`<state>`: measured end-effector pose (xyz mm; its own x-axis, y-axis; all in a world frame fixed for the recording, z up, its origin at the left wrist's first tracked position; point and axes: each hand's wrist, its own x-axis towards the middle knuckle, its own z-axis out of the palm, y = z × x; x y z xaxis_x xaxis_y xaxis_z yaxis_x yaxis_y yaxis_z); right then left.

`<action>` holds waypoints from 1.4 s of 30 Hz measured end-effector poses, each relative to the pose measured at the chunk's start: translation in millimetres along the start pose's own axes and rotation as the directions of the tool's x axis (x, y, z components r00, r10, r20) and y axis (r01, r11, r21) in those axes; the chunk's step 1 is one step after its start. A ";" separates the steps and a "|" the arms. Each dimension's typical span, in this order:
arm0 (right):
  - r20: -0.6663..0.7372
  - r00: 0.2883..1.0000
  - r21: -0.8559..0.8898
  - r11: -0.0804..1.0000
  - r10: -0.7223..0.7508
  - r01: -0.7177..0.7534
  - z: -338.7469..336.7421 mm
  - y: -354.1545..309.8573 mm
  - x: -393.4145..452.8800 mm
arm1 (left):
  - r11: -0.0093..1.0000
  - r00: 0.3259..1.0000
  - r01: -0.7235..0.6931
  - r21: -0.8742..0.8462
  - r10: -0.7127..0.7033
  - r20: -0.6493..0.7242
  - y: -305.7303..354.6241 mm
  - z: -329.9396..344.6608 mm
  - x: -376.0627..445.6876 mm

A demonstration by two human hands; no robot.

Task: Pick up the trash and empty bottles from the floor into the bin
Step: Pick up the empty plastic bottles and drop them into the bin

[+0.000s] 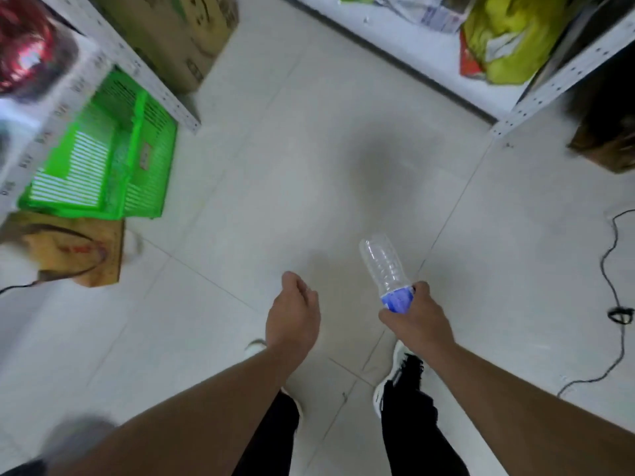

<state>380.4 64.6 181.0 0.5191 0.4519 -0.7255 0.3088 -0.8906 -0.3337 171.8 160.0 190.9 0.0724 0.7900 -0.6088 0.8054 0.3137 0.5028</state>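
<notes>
Empty bottle in the right hand, above a pale tiled floor

The right hand [417, 316] is wrapped around the blue-labelled end of a clear plastic water bottle [386, 269], whose base points forward over the floor [292, 173]. The left hand [292, 312] hangs beside it, loosely curled and holding nothing. A green plastic crate [103, 156] and a cardboard box [178, 32] sit under the shelving at left; a black cable [615, 286] trails at right.
</notes>
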 end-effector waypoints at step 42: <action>0.685 0.494 -0.390 0.303 -0.536 0.870 139.8 -218.3 -660.8 | 0.503 0.487 0.230 -0.833 -0.801 -0.349 -311.0 -333.6 -632.2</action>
<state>-141.5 -46.6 649.1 -0.4549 0.6660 -0.5912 0.8557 0.1431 -0.4972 -320.8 -261.2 624.1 -0.8152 0.3169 -0.4848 -0.0683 0.7786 0.6238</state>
